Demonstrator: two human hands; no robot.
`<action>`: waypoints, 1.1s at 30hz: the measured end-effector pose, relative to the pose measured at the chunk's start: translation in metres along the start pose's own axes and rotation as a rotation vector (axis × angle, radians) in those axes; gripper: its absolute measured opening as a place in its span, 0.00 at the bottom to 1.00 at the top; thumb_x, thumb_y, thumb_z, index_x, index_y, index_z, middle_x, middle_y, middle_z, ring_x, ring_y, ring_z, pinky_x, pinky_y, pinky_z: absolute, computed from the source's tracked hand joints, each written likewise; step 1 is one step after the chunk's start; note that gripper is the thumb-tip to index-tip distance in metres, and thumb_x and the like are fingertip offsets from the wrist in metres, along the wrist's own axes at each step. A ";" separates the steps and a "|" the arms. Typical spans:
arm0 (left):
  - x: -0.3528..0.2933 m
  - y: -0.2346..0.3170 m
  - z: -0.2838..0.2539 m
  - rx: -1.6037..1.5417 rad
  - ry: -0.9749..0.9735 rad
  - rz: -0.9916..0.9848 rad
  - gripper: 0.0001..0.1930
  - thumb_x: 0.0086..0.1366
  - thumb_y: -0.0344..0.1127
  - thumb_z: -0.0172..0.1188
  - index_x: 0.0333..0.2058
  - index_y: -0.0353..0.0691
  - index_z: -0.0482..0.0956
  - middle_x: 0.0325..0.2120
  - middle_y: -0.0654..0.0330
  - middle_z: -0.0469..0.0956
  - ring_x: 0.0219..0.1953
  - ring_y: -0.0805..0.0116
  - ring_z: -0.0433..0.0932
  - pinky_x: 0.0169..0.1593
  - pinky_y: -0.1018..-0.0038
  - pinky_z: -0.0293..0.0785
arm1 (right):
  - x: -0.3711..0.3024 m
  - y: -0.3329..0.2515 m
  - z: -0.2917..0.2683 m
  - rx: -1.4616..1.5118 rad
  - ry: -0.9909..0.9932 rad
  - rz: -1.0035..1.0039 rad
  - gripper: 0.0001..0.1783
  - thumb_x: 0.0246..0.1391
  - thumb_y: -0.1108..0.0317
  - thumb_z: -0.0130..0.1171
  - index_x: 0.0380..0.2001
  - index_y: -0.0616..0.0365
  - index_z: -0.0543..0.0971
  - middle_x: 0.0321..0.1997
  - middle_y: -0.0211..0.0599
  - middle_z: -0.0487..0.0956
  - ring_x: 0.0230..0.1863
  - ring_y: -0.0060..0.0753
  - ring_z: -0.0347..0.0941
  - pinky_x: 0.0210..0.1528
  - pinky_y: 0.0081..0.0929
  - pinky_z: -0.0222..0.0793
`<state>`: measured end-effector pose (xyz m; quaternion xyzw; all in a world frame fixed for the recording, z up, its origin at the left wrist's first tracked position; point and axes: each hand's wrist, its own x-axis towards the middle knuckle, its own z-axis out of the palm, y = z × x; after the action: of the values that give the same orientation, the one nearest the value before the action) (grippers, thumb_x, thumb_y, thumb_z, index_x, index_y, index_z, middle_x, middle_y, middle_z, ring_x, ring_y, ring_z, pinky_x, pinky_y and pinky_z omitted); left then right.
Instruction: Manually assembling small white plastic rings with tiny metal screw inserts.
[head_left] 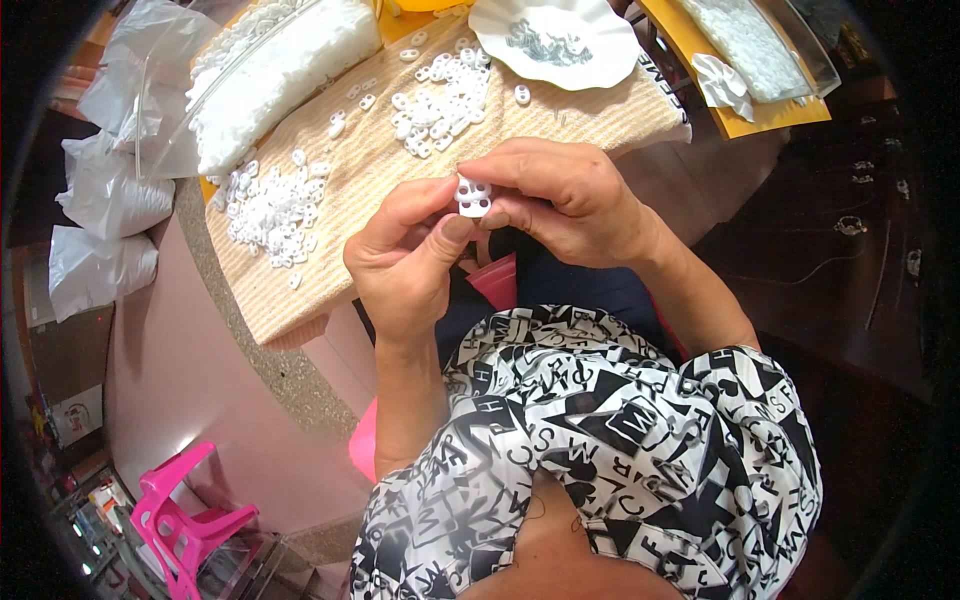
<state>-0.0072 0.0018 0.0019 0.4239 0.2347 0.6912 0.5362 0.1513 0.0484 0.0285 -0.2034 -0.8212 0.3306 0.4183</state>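
Between my two hands is a small white plastic two-hole cord lock (pixel 474 205), held just off the near edge of the cloth-covered table. My left hand (pixel 408 240) pinches it from the left with thumb and forefinger. From the other side, the fingertips and thumb of my right hand (pixel 570 200) close on the same piece. Beyond them lies a pile of loose white two-hole plastic parts (pixel 440 108). A second pile of small white parts (pixel 275 210) is to the left. Tiny grey metal pieces, which look like springs (pixel 548 42), lie in a white scalloped dish (pixel 605 70).
A striped tan cloth (pixel 370 175) covers the table. A clear bag of white parts (pixel 290 75) lies at the far left, another bag (pixel 745 45) at the far right. White plastic bags (pixel 105 270) hang at the left. A pink stool (pixel 190 520) stands at lower left.
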 end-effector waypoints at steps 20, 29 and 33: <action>-0.007 -0.014 0.002 0.405 0.104 0.291 0.11 0.51 0.25 0.61 0.34 0.30 0.74 0.31 0.56 0.74 0.31 0.74 0.71 0.35 0.82 0.68 | -0.003 -0.010 0.015 -0.101 0.129 -0.062 0.18 0.38 0.83 0.55 0.38 0.67 0.72 0.30 0.44 0.73 0.29 0.39 0.73 0.29 0.25 0.69; -0.010 -0.019 0.000 0.362 0.108 0.275 0.10 0.51 0.23 0.61 0.33 0.30 0.73 0.30 0.56 0.74 0.31 0.74 0.70 0.35 0.82 0.67 | -0.006 -0.013 0.013 -0.131 0.088 -0.034 0.16 0.40 0.83 0.55 0.37 0.67 0.72 0.30 0.44 0.75 0.30 0.37 0.73 0.31 0.23 0.70; -0.004 -0.018 -0.003 0.329 0.062 0.303 0.10 0.52 0.23 0.60 0.35 0.30 0.73 0.33 0.55 0.73 0.33 0.73 0.71 0.38 0.81 0.67 | 0.000 -0.013 0.014 -0.110 0.149 -0.019 0.15 0.37 0.81 0.55 0.34 0.66 0.72 0.26 0.42 0.73 0.29 0.41 0.72 0.30 0.26 0.69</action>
<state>0.0005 0.0037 -0.0148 0.5148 0.2944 0.7288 0.3423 0.1395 0.0345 0.0315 -0.2424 -0.8066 0.2650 0.4695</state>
